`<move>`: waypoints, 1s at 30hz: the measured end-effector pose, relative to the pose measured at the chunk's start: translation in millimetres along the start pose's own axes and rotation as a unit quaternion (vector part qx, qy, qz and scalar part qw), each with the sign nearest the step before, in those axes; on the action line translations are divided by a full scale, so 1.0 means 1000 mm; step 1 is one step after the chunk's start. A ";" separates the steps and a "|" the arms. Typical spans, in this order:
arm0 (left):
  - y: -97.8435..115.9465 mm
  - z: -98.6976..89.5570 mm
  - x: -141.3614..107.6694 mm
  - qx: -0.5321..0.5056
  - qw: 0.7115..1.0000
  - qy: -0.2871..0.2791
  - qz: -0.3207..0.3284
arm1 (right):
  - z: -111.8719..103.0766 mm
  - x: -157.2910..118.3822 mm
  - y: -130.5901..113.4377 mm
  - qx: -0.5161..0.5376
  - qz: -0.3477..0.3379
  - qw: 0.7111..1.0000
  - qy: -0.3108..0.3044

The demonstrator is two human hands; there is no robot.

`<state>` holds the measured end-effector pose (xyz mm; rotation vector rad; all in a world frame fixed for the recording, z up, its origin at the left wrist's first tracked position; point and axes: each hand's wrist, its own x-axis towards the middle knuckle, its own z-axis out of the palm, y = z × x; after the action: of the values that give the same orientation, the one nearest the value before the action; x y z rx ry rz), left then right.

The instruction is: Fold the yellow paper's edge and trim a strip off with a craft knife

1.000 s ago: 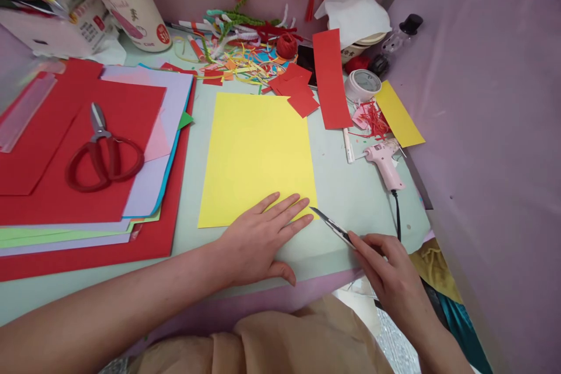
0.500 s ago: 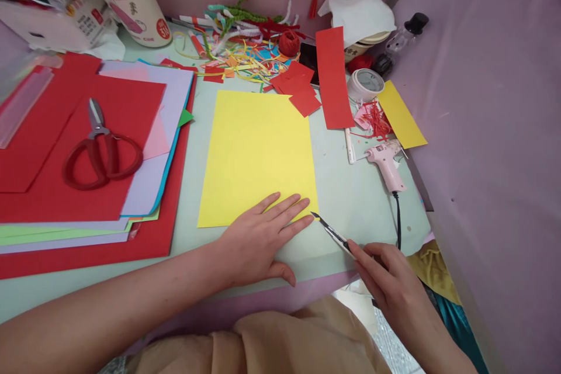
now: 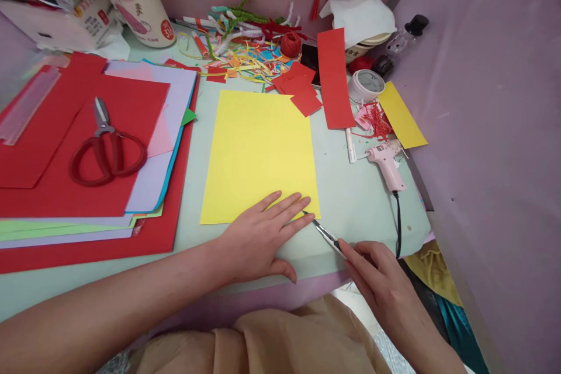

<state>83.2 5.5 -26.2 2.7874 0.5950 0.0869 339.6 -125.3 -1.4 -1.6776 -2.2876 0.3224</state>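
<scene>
A sheet of yellow paper lies flat on the pale green tabletop in front of me. Across its lower right part my left hand rests with fingers spread, pressing on the sheet. My right hand is closed around a craft knife, off the sheet's lower right corner. The knife slants up and to the left, its blade tip between the ring and little fingers of my left hand, over the paper. Whether the tip touches the paper I cannot tell.
Red-handled scissors lie on stacked coloured paper at left. A pink glue gun with a black cord sits at right, near a red strip and a round white tub. Paper scraps and a bottle are at the back.
My right hand and the craft knife have moved slightly left, bringing the blade tip in between the left hand's fingers. The left hand stays on the sheet. The view has shifted a little.
</scene>
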 end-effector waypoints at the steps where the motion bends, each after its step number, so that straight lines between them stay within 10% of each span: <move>1: 0.000 0.000 0.000 0.000 1.000 0.003 0.001 | 0.000 0.000 -0.001 0.003 0.003 1.000 -0.007; 30: -0.005 -0.004 -0.006 -0.012 1.000 -0.007 0.011 | 0.002 0.016 0.013 -0.014 -0.008 1.000 0.019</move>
<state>75.7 8.7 -24.0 2.7697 0.5575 0.0796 346.0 -106.6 -6.6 -1.6645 -2.2866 0.2538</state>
